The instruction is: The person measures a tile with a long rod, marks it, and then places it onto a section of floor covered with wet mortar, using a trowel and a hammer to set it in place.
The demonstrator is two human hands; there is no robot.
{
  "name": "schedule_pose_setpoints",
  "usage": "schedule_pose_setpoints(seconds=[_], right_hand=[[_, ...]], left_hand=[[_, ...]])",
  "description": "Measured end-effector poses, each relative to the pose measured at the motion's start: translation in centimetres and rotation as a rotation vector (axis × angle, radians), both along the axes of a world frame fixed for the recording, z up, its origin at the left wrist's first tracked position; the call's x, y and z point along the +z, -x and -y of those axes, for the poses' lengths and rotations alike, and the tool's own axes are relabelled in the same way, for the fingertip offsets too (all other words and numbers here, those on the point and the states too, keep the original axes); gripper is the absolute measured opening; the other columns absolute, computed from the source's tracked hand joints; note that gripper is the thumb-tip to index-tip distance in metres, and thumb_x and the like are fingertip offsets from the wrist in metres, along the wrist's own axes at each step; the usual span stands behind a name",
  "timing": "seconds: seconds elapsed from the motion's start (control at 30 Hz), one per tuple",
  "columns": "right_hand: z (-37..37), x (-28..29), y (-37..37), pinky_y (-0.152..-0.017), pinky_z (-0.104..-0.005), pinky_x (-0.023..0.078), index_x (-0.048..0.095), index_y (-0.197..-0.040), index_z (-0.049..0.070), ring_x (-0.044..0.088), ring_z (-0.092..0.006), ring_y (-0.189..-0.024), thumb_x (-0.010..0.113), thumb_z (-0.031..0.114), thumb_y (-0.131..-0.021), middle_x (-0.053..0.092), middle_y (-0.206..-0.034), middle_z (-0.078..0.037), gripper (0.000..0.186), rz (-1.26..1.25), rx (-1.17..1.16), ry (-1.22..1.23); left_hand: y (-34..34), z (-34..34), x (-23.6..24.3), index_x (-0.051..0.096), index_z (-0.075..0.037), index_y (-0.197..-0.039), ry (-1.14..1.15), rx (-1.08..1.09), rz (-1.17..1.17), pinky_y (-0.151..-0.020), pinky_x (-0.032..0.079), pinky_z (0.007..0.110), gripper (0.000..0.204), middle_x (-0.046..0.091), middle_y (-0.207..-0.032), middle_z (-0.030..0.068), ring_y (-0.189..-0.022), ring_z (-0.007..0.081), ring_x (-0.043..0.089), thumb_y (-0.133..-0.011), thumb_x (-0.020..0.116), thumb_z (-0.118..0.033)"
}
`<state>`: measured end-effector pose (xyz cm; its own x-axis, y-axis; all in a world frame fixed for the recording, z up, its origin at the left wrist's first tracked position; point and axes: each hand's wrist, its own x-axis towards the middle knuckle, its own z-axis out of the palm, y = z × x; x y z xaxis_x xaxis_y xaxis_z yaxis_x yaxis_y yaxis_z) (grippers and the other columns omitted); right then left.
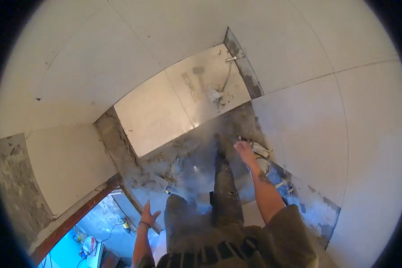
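My left hand (149, 216) hangs in the air by my left leg, its fingers spread and holding nothing. My right hand (244, 151) is reached forward beside my right leg with its fingers curled in. Whatever it may hold is hidden. Just right of that hand lies a pale, ribbed bundle (260, 150), perhaps a glove or cloth. Close to the right wrist stands a round, light-rimmed bucket (263, 166). Grey dust hangs over the rough mortar floor (165, 161) around my legs.
Ahead are large cream tiles (154, 116), bearing a dusty mallet (199, 73), a spirit level (190, 85) and a crumpled white plastic bag (214, 94). A hose (229, 76) runs from a wall fitting. Large panels (303, 120) cover the walls. Tools and cords lie past a doorway sill (76, 219).
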<state>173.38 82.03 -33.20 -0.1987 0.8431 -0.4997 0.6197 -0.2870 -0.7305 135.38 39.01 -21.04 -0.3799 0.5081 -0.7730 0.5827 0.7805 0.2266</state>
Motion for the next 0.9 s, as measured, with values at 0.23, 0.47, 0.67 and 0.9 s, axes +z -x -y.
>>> schedule_pose_setpoints(seconds=[0.23, 0.47, 0.67, 0.9], right_hand=[[-6.9, -8.7, 5.1, -0.085, -0.0344, 0.045, 0.06, -0.107, 0.002, 0.06, -0.0283, -0.096, 0.063, 0.038, -0.081, 0.064, -0.102, -0.016, 0.045, 0.104, 0.323, 0.158], [-16.6, -33.2, 17.7, -0.099, -0.0398, 0.038, 0.049, -0.124, 0.0, 0.05, -0.035, -0.114, 0.059, 0.035, -0.084, 0.054, -0.121, -0.022, 0.054, 0.146, 0.577, -0.441], [-26.3, -40.1, 29.2, -0.081, -0.0475, 0.047, 0.042, -0.127, 0.002, 0.057, -0.0404, -0.097, 0.062, 0.016, -0.076, 0.056, -0.106, -0.027, 0.056, 0.207, 0.437, -0.554], [-30.4, -41.9, 30.9, -0.079, -0.0487, 0.048, 0.038, -0.12, -0.005, 0.058, -0.0446, -0.092, 0.06, 0.015, -0.074, 0.058, -0.1, -0.028, 0.055, 0.344, 0.217, -0.626]], left_hand=[[1.8, -19.3, -0.8, 0.021, -0.003, -0.143, -0.325, 0.092, 0.19, -0.092, 0.046, 0.039, 0.084, 0.045, -0.132, 0.024, -0.111, 0.0346, 0.056, -0.079, 0.069, -0.03], [4.6, -29.7, -34.7, 0.033, -0.002, -0.138, -0.606, 0.248, -0.107, -0.099, 0.039, 0.04, 0.068, 0.045, -0.131, 0.025, -0.118, 0.0383, 0.047, -0.082, 0.064, -0.026], [5.4, -33.2, -50.7, 0.039, -0.007, -0.135, -0.567, 0.082, -0.235, -0.101, 0.037, 0.042, 0.065, 0.042, -0.135, 0.0214, -0.124, 0.0381, 0.04, -0.079, 0.064, -0.026], [3.0, -37.8, -54.1, 0.033, -0.014, -0.139, -0.122, -0.041, -0.32, -0.099, 0.037, 0.052, 0.065, 0.027, -0.145, 0.02, -0.128, 0.0389, 0.034, -0.081, 0.059, -0.031]])
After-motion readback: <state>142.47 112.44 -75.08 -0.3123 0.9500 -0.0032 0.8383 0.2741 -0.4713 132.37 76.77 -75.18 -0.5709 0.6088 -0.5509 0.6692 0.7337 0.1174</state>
